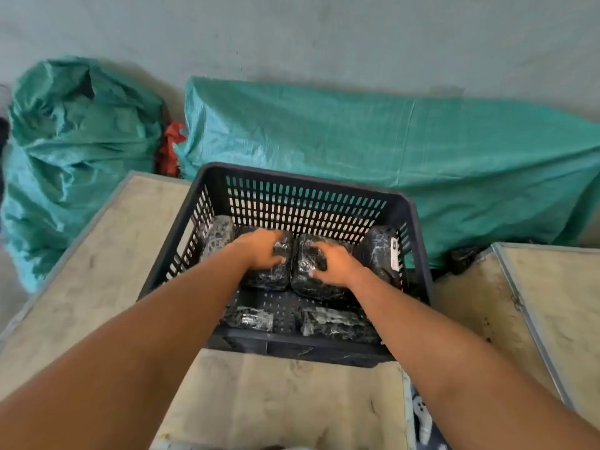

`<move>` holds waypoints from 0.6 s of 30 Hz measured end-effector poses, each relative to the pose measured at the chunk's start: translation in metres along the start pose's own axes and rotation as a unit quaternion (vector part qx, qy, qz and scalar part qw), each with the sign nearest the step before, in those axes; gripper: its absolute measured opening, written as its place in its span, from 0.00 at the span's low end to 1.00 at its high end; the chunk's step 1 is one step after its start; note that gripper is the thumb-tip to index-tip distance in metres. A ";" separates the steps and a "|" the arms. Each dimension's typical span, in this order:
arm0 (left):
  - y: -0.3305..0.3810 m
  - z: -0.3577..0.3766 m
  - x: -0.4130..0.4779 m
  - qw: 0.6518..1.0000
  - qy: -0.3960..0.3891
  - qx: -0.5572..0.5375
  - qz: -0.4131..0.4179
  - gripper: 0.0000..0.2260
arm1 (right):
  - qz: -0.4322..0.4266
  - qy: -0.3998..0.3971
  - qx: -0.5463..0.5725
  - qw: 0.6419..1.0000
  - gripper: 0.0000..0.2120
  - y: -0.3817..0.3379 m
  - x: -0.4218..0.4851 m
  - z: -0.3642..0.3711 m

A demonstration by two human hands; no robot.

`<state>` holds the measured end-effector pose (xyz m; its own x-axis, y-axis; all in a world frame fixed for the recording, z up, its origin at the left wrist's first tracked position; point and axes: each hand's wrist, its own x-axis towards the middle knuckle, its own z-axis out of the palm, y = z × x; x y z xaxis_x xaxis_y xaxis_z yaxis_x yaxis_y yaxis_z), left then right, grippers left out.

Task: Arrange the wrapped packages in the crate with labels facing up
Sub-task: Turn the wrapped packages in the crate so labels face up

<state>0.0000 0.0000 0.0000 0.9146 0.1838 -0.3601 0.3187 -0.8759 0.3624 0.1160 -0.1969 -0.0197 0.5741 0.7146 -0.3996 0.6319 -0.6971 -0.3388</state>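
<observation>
A dark slatted plastic crate [418,222] sits on a worn table and holds several black packages wrapped in clear film. My left hand [261,248] grips the centre-left package [271,277]. Beside it, my right hand [334,263] presses on the centre-right package [308,284]. A package at the far left [218,237] leans on the crate wall. At the far right, another package [381,251] stands tilted with a white label [394,254] showing on its side. Two smaller packages [250,319] [334,321] lie at the crate's near edge.
The crate rests on a beige table [107,254]. A second table [535,303] stands to the right. Behind the tables, green woven sacks [74,151] [389,147] lie against a grey wall. A black wrapped item [462,254] sits between the crate and the right table.
</observation>
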 end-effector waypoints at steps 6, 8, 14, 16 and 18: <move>-0.015 0.035 0.024 0.995 -0.059 0.083 0.012 0.38 | 0.061 -0.081 -0.001 0.995 0.55 0.021 0.002 0.038; -0.022 0.044 0.029 0.991 -0.080 0.103 0.006 0.40 | 0.062 -0.076 0.014 0.995 0.59 0.027 0.004 0.043; -0.031 0.078 0.027 0.987 -0.102 0.122 -0.016 0.45 | 0.082 -0.048 -0.037 0.995 0.62 0.021 0.008 0.061; -0.034 0.080 0.028 0.988 -0.098 0.122 -0.013 0.45 | 0.087 -0.033 -0.052 0.994 0.60 0.015 0.011 0.063; -0.036 0.080 0.028 0.989 -0.095 0.117 -0.007 0.45 | 0.086 -0.023 -0.068 0.994 0.57 0.010 0.015 0.061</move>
<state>-0.0054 0.0012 -0.0922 0.8402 0.1297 -0.5266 0.2452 -0.9569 0.1554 0.0990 -0.1964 -0.0812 0.6570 0.5809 -0.4806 0.5934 -0.7916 -0.1456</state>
